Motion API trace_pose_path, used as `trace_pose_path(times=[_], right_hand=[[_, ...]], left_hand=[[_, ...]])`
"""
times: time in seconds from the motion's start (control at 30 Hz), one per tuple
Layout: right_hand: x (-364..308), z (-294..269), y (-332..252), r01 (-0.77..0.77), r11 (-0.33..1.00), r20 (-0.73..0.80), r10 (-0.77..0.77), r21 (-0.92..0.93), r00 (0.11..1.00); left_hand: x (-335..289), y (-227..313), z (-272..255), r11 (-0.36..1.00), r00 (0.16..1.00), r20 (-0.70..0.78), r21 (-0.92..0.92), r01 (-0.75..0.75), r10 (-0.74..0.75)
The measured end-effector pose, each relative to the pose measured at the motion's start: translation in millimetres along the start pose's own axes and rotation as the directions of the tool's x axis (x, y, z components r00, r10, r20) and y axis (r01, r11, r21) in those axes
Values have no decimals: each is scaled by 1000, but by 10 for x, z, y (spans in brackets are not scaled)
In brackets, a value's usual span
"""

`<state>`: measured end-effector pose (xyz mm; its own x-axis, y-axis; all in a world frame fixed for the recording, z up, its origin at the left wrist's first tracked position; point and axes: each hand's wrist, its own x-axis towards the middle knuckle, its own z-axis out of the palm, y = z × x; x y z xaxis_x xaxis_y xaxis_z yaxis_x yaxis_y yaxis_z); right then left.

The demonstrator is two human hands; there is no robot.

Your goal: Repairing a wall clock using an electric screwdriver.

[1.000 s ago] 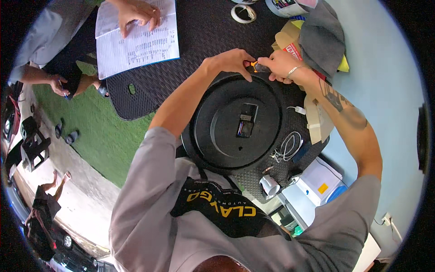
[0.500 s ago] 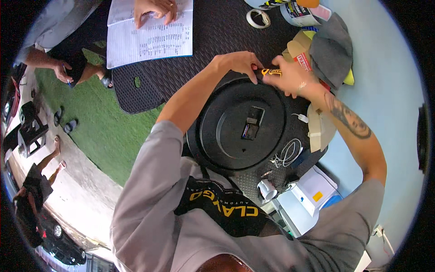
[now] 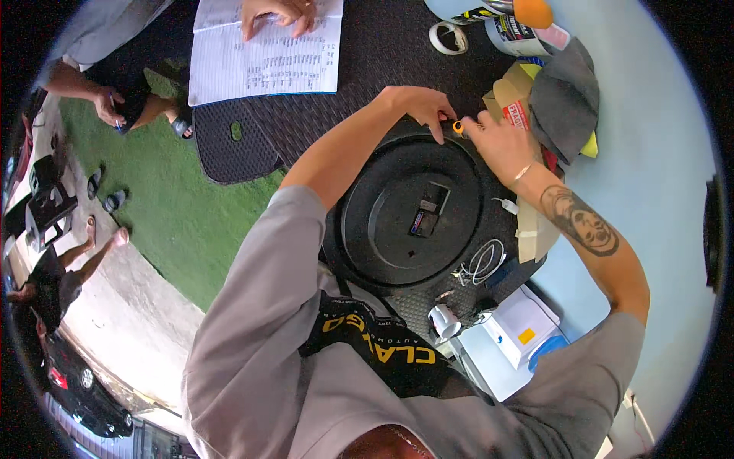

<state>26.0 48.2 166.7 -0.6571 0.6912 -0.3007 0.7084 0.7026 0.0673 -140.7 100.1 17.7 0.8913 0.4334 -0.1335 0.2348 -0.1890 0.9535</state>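
A large round black moulded panel (image 3: 369, 241) with a raised rim lies on the table in front of me. In its middle is a rectangular recess (image 3: 430, 206) with small dark parts in it. Over the panel's far rim, my left hand (image 3: 422, 105) curls its fingers downward; whatever they pinch is hidden. Close to its right, my right hand (image 3: 501, 145) is closed around a small yellow-and-black tool (image 3: 459, 128), mostly covered by the fingers. The tool's exact kind does not show.
Beyond lie a lined notebook (image 3: 267, 65) under another person's hand (image 3: 279, 14), a tape roll (image 3: 449, 38) and bottles (image 3: 512, 34). To the right are a cardboard box (image 3: 505, 92), a grey cloth (image 3: 566, 99) and a white cable (image 3: 482, 264). A white mug (image 3: 443, 321) stands nearer.
My right hand has turned, so less of the yellow-and-black tool shows. My left hand has shifted slightly right. The whole view has shifted a little.
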Motion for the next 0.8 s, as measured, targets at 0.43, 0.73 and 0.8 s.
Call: trace_pose_path(times=[0.43, 0.73, 0.8], right_hand=[[143, 36, -139, -675, 680, 506, 491, 286, 709], [271, -121, -165, 181, 969, 151, -156, -171, 976], [284, -38, -60, 102, 992, 204, -83, -81, 975]], left_hand=[[-54, -249, 2, 995, 998, 35, -85, -45, 48], [-546, -277, 404, 923, 794, -549, 98, 373, -262], [-527, -280, 440, 937, 786, -572, 82, 340, -235]])
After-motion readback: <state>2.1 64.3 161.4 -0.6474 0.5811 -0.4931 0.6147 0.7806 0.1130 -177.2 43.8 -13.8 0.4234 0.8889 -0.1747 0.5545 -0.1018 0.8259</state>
